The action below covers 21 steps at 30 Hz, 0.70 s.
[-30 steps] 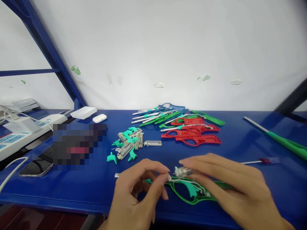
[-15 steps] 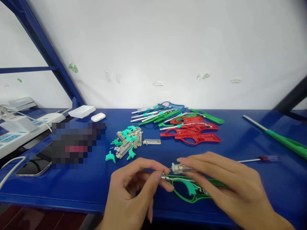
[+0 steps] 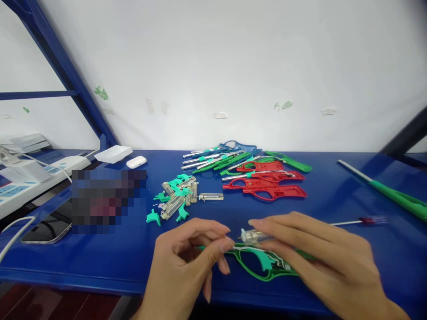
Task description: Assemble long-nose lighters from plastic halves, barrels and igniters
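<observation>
My right hand (image 3: 320,253) pinches a clear lighter fuel tank (image 3: 251,236) with a pale cap and thin tip, which points left. Below the tank lies an open green lighter half-shell (image 3: 256,278) with a teal trigger (image 3: 263,258) and white tubing inside. My left hand (image 3: 193,258) is closed at the left end of that shell, thumb and fingertips on the thin white tube (image 3: 240,248). The tube's end is hidden by the fingers. A small gap separates the left fingertips from the tank.
Behind are several spare fuel tanks (image 3: 211,196) and teal triggers (image 3: 153,216), red half-shells (image 3: 283,192) and blue-green lighter parts (image 3: 213,160). At right lie a screwdriver (image 3: 367,220) and a green lighter (image 3: 396,195). A phone (image 3: 50,226) and power strip (image 3: 20,193) stand left.
My left fingertips have shifted and now cover the small metal end that showed before. The fuel tank has moved slightly right and down with my right hand, away from the left fingers.
</observation>
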{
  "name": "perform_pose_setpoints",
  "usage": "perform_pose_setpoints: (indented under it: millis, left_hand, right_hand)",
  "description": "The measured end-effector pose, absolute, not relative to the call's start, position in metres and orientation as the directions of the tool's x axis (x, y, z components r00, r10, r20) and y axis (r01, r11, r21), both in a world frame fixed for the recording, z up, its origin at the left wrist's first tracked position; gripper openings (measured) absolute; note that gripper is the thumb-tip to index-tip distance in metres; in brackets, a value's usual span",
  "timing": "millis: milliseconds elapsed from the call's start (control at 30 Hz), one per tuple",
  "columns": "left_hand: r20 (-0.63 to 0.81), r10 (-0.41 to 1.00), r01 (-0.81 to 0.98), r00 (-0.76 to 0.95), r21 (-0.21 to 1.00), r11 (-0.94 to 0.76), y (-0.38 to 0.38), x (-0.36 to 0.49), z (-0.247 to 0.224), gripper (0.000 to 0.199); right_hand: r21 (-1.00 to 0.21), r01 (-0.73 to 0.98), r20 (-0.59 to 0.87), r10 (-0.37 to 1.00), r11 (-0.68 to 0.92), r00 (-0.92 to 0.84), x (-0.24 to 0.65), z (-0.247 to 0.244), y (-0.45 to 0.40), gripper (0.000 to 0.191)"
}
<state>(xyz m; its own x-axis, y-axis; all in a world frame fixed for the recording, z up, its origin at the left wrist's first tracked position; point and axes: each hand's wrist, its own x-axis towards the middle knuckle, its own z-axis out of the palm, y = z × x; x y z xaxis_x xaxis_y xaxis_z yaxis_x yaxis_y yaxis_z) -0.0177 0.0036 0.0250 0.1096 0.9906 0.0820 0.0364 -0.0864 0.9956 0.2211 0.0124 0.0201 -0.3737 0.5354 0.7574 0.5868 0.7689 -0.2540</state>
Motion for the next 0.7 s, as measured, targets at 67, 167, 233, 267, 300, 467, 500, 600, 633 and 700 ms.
perform_pose_setpoints:
  millis: [67,167,233,267,300,467,500,600,633,700]
  left_hand:
    - [0.076,0.991,0.031,0.114,0.996,-0.08,0.0044,-0.0171,0.0255,0.025]
    - [0.095,0.988,0.03,0.121,0.995,-0.099,0.0053,-0.0173,0.0274,0.026]
    - [0.104,0.987,0.036,0.126,0.993,-0.11,0.0053,-0.0181,0.0286,0.028]
    - [0.101,0.986,0.04,0.132,0.993,-0.107,0.005,-0.0185,0.029,0.029]
    - [0.093,0.986,0.042,0.139,0.994,-0.1,0.0047,-0.0189,0.0292,0.029]
    - [0.047,0.989,0.003,0.143,0.999,-0.048,0.002,-0.0188,0.0284,0.027]
    - [0.05,0.99,-0.009,0.133,0.999,-0.049,0.0015,-0.0185,0.0282,0.027]
    - [0.098,0.99,-0.034,0.097,0.995,-0.095,0.0,-0.0181,0.0274,0.023]
    - [0.119,0.989,-0.037,0.093,0.993,-0.116,-0.0004,-0.018,0.0271,0.023]
    - [0.15,0.984,-0.04,0.1,0.988,-0.147,-0.0008,-0.0178,0.026,0.024]
  right_hand:
    - [-0.257,0.586,0.752,0.539,0.769,-0.378,0.2206,0.0222,0.0124,0.029]
    - [-0.275,0.57,0.741,0.549,0.774,-0.388,0.2204,0.0236,0.0117,0.03]
    - [-0.274,0.542,0.742,0.533,0.794,-0.406,0.2202,0.0236,0.0114,0.032]
    - [-0.267,0.529,0.742,0.522,0.806,-0.421,0.2199,0.0236,0.0115,0.033]
    - [-0.258,0.515,0.743,0.509,0.817,-0.435,0.2195,0.0237,0.0117,0.032]
    - [-0.239,0.492,0.766,0.474,0.837,-0.434,0.2169,0.0254,0.0124,0.032]
    - [-0.237,0.492,0.769,0.471,0.838,-0.433,0.2169,0.0255,0.012,0.031]
    - [-0.213,0.488,0.764,0.456,0.846,-0.457,0.2184,0.0243,0.0107,0.033]
    - [-0.202,0.486,0.761,0.449,0.85,-0.469,0.2192,0.0235,0.0104,0.035]
    - [-0.187,0.486,0.751,0.443,0.853,-0.489,0.2204,0.022,0.0105,0.039]
